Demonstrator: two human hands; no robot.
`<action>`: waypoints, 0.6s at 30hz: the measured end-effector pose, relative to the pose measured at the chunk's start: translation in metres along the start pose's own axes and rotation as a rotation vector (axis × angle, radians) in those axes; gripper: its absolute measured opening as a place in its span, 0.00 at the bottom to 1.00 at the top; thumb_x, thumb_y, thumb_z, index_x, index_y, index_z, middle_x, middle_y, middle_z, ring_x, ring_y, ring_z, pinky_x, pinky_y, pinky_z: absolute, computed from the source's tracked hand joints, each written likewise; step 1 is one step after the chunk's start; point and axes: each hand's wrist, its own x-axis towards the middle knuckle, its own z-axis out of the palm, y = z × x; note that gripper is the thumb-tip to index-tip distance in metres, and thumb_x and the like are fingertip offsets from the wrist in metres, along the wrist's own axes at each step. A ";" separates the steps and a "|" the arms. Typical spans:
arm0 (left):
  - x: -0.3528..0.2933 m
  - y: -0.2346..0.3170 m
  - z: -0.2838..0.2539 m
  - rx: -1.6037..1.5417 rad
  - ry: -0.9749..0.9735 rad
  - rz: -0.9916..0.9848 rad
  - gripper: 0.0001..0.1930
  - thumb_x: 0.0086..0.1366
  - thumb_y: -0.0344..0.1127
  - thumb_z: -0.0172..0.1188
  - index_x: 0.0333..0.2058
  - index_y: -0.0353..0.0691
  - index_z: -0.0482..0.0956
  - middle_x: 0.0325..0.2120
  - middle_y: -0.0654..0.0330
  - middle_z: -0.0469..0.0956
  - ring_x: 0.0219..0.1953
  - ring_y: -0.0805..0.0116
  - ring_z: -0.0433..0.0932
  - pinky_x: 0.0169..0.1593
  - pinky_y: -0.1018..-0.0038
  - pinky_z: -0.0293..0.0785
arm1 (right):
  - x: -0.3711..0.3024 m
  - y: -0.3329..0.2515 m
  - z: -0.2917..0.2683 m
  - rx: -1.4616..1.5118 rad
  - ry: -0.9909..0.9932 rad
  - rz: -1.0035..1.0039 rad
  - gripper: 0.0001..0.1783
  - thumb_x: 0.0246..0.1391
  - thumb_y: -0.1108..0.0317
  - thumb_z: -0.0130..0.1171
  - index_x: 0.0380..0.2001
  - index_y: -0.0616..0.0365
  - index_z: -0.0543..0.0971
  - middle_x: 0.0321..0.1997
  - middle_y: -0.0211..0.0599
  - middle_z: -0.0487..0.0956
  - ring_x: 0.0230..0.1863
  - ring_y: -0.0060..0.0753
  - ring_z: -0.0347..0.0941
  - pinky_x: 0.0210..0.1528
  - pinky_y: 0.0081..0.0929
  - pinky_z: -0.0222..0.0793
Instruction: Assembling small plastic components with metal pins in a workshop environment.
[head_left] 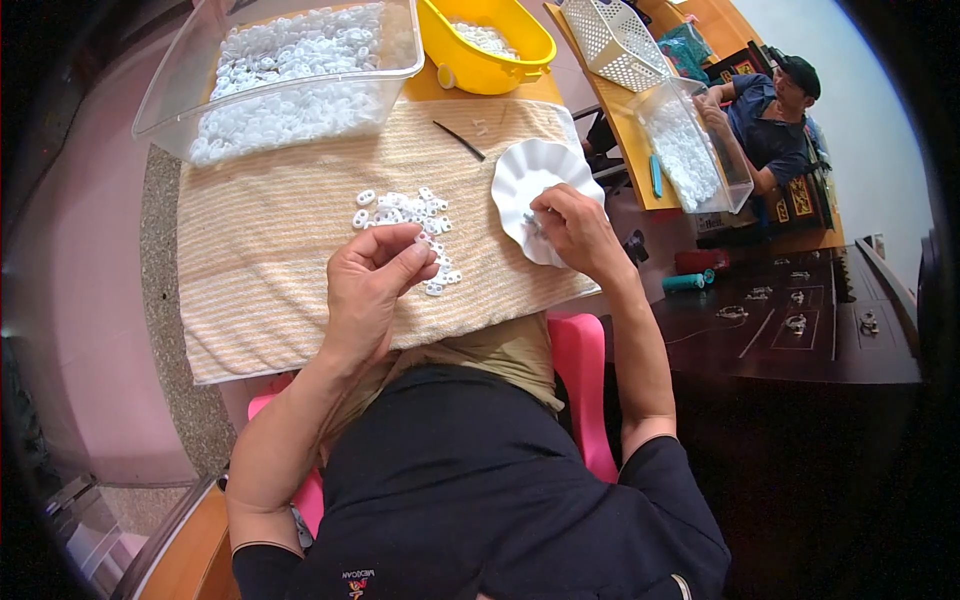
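Observation:
My left hand [368, 280] is held over the striped towel, thumb and forefinger pinched on a small white plastic piece [424, 239]. Just beyond it lies a loose pile of white two-holed plastic pieces [402, 208], some of them partly hidden by my fingers. My right hand [580, 232] reaches into a white wavy-rimmed dish [512, 172], its fingertips closed together at small greyish bits [531, 222] inside. Whether those fingertips grip one of the bits is hidden.
A clear bin [290, 115] of white pieces and a yellow tub [500, 62] stand at the back of the towel [260, 260]. A thin black stick [459, 140] lies near the dish. At far right, a person [770, 120] works at another clear bin [735, 190].

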 end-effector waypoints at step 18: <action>-0.001 -0.006 -0.003 0.015 -0.069 0.006 0.07 0.61 0.24 0.59 0.39 0.33 0.78 0.33 0.57 0.80 0.33 0.72 0.80 0.41 0.76 0.81 | -0.012 0.003 0.008 0.212 0.094 0.138 0.03 0.54 0.76 0.57 0.30 0.65 0.75 0.25 0.32 0.73 0.26 0.21 0.67 0.30 0.20 0.65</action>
